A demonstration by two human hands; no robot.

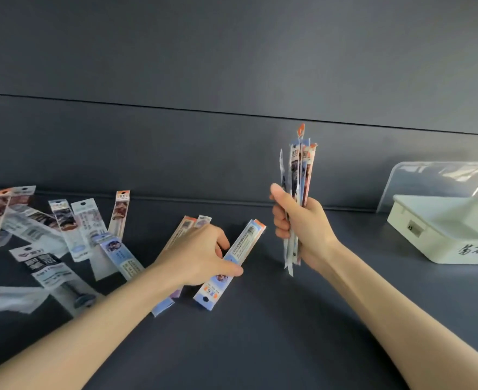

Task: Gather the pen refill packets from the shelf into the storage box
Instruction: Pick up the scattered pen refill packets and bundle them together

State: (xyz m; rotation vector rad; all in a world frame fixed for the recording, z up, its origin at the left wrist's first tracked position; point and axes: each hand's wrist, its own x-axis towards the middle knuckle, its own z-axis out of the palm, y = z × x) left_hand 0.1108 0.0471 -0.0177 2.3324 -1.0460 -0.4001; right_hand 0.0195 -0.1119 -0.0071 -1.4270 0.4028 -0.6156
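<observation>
My right hand (pixel 299 229) is shut on an upright bundle of pen refill packets (pixel 298 170), held above the dark shelf surface (pixel 260 333). My left hand (pixel 201 256) pinches a blue and orange refill packet (pixel 232 263) that lies slanted on the shelf, thumb on top. Two more packets (pixel 187 225) lie partly under that hand. Several loose packets (pixel 71 229) are scattered over the left part of the shelf. The white storage box (pixel 429 243) stands open at the far right, with its clear lid (pixel 435 178) tipped up behind it.
A dark panelled wall (pixel 232 80) rises right behind the shelf. Black handwriting marks the box's front side (pixel 477 249). A clear bag (pixel 4 299) lies blurred at the left edge.
</observation>
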